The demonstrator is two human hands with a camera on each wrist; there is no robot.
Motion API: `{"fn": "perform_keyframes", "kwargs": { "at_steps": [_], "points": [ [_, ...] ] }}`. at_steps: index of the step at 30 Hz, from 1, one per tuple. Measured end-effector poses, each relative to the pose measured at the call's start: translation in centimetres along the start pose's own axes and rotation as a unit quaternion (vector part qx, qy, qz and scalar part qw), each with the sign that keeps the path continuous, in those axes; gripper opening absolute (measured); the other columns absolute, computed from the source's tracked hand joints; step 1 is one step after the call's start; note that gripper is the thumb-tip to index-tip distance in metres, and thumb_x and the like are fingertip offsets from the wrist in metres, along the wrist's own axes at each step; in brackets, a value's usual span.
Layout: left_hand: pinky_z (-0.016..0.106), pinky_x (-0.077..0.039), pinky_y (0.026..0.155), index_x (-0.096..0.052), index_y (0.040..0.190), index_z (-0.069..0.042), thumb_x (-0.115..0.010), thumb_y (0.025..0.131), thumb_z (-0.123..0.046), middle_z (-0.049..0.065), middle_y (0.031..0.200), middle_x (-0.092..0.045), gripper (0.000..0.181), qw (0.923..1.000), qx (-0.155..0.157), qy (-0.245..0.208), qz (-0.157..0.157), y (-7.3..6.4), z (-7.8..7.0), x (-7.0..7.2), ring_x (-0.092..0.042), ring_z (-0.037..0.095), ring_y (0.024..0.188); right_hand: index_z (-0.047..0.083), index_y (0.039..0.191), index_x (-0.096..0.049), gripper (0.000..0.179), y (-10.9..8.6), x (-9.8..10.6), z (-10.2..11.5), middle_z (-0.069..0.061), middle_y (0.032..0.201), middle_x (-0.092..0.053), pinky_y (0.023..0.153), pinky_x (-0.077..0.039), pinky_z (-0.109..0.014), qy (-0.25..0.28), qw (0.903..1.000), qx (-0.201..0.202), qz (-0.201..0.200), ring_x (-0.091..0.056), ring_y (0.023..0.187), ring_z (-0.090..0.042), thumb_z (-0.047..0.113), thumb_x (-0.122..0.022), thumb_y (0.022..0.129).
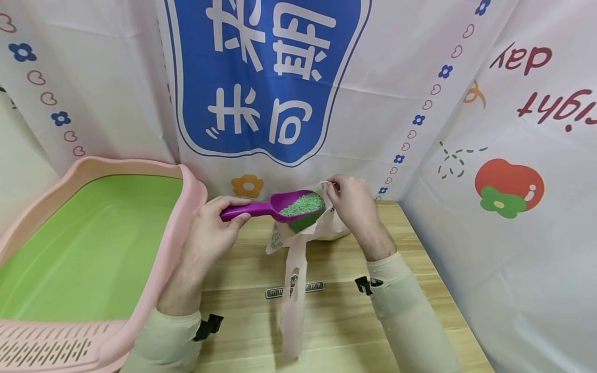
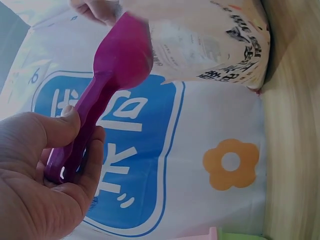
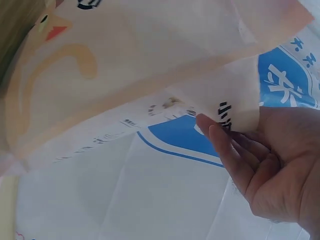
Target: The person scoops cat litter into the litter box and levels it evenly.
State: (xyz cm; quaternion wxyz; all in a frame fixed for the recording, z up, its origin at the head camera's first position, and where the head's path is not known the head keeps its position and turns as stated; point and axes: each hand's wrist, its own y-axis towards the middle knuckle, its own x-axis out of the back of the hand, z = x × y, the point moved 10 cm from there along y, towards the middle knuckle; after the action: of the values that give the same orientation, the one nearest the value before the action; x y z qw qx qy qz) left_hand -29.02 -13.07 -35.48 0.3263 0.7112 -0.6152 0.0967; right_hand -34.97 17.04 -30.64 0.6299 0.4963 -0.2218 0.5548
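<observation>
Gripping a purple plastic scoop point(image 1: 274, 205) by its handle between thumb and fingers, the left hand point(image 1: 211, 230) holds it, loaded with green granules point(image 1: 302, 205), at the open mouth of a pale pink printed bag point(image 1: 330, 226) on a wood-grain table point(image 1: 242, 316); the right hand point(image 1: 356, 206) pinches the bag's rim

Both sleeved forearms point(image 1: 410, 316) come in from the bottom of the head view, angled up toward the middle. Left hand point(image 1: 212, 228) sits just left of center, thumb and fingers wrapped in a grip. Right hand point(image 1: 355, 201)'s a bit higher, right of center, fingertips pinching, pointing left-ish.
</observation>
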Motion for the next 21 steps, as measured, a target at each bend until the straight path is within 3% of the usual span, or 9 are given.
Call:
{"fn": "perform_keyframes", "kwargs": {
  "at_steps": [14,21],
  "points": [
    [0.025,-0.050,0.071,-0.086,0.137,-0.012,-0.087,0.108,-0.014,0.021,0.128,-0.083,0.029,0.9998,0.000,0.002,-0.021,0.0,-1.5,2.6,-0.068,0.034,0.094,-0.002,0.116,-0.089,0.021,0.9,1.3,-0.3,-0.021,0.113,-0.090,0.093,-0.072,-0.054,0.000,0.9994,0.010,-0.034,-0.089,0.103,-0.040,0.008,-0.070,0.115],
    [0.016,-0.047,0.075,-0.086,0.139,-0.011,-0.088,0.108,-0.018,0.021,0.140,-0.083,0.032,0.9993,-0.009,-0.003,-0.035,0.6,-2.1,4.1,-0.077,0.039,0.114,-0.001,0.117,-0.089,0.021,1.0,1.3,-0.5,-0.021,0.115,-0.090,0.096,-0.072,-0.054,0.006,0.9995,0.003,-0.031,-0.089,0.105,-0.040,0.008,-0.071,0.114]
  ]
}}
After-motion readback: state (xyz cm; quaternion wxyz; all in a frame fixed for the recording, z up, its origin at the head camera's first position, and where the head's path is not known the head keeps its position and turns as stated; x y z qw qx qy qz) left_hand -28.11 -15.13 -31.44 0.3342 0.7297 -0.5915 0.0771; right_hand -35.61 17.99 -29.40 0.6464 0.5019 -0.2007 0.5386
